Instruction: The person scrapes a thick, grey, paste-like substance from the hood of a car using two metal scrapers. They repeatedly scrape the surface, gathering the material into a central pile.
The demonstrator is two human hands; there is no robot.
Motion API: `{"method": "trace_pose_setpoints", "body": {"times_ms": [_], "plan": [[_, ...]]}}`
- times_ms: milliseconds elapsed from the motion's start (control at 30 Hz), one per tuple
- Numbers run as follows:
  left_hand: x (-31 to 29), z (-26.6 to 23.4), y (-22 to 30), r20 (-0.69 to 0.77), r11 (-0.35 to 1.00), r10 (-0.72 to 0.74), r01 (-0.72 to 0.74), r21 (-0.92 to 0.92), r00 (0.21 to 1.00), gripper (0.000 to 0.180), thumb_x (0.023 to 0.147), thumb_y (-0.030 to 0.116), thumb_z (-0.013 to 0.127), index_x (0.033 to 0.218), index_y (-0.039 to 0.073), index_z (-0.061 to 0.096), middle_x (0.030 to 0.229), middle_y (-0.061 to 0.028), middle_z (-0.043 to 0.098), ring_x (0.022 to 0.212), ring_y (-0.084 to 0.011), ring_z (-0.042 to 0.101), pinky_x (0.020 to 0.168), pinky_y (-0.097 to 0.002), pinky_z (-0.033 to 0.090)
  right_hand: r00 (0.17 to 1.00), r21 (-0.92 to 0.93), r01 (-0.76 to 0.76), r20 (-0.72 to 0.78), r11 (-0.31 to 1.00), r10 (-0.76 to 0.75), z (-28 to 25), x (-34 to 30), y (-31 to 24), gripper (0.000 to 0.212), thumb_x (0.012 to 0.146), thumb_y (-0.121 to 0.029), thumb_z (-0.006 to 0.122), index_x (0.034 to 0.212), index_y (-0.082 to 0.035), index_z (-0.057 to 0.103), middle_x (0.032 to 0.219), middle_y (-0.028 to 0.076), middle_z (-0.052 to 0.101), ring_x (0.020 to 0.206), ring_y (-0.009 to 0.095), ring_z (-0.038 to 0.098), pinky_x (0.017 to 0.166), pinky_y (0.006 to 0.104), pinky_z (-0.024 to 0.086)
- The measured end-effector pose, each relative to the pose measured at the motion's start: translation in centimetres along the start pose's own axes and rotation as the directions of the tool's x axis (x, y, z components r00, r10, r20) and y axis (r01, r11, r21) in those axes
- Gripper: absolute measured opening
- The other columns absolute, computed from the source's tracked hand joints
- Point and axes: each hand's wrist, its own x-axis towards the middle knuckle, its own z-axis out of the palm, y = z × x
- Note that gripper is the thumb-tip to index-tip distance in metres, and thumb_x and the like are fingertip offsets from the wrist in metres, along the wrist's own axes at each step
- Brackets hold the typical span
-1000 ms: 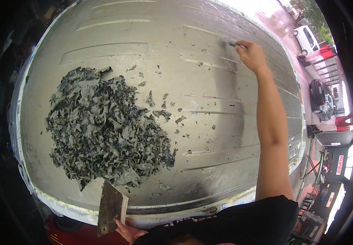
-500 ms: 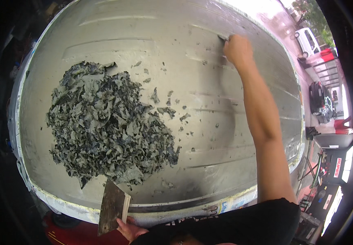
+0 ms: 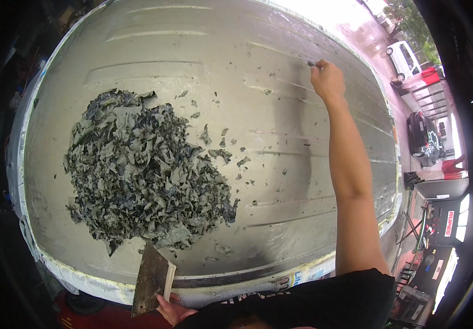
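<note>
My left hand (image 3: 170,310) is closed on a wide scraper (image 3: 151,282), a stained flat blade with a pale strip along one edge. The blade's far corner lies close to the near edge of a big heap of curled grey and dark paint flakes (image 3: 148,170). That heap rests on a bare, ribbed metal vehicle roof (image 3: 154,71). Far to the right, my outstretched right hand (image 3: 328,81) pinches a small dark grey piece (image 3: 311,63) over the roof. The piece is too small to name. Loose flakes (image 3: 222,154) lie scattered between the heap and my right arm.
Masking paper and tape (image 3: 214,299) line the roof's edge. Beyond the right side stand a white van (image 3: 403,59), a dark car (image 3: 425,137) and a tool area (image 3: 417,274). Something red (image 3: 96,315) shows below the near left edge.
My right hand has drawn slightly nearer and to the right with the small dark piece. The left hand and scraper stay almost in place; the whole view has shifted a little.
</note>
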Motion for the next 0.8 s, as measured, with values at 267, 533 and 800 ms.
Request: {"method": "trace_pose_setpoints", "body": {"times_ms": [267, 533, 800], "plan": [[1.0, -0.5, 4.4, 0.124, 0.987, 0.151, -0.156, 0.034, 0.981, 0.151, 0.05, 0.078, 0.083, 0.155, -0.007, 0.015, 0.082, -0.0074, 0.053, 0.067, -0.022, 0.05, 0.065, -0.0378, 0.043, 1.0, -0.062, -0.003, -0.024, 0.998, 0.002, 2.5, -0.7, -2.5, 0.025, 0.093, -0.023, 0.063, 0.107, -0.005, 0.074, 0.103, 0.022, 0.073, 0.095, 0.043, 0.07, 0.084, 0.0497, 0.056], [3.0, -1.0, 8.5, 0.253, 0.899, 0.32, -0.377, 0.223, 0.913, 0.155, 0.052, 0.082, 0.079, 0.156, -0.009, 0.008, 0.081, -0.0044, 0.056, 0.067, -0.0217, 0.051, 0.062, -0.0404, 0.043, 1.0, -0.08, 0.003, 0.015, 0.997, -0.001, 2.9, -0.2, -3.3, 0.026, 0.093, -0.023, 0.064, 0.108, -0.003, 0.072, 0.102, 0.025, 0.071, 0.099, 0.043, 0.069, 0.085, 0.0493, 0.055], [2.0, 0.2, 8.1, 0.119, 0.988, 0.073, -0.087, 0.124, 0.99, 0.124, 0.064, 0.067, 0.077, 0.156, 0.003, 0.024, 0.102, -0.0132, 0.049, 0.089, -0.0279, 0.046, 0.08, -0.0414, 0.041, 0.981, 0.184, -0.036, -0.182, 0.982, 0.07, 2.0, 0.9, 4.0, 0.036, 0.088, -0.028, 0.069, 0.117, -0.007, 0.072, 0.108, 0.02, 0.073, 0.107, 0.038, 0.068, 0.092, 0.0442, 0.053]]}}
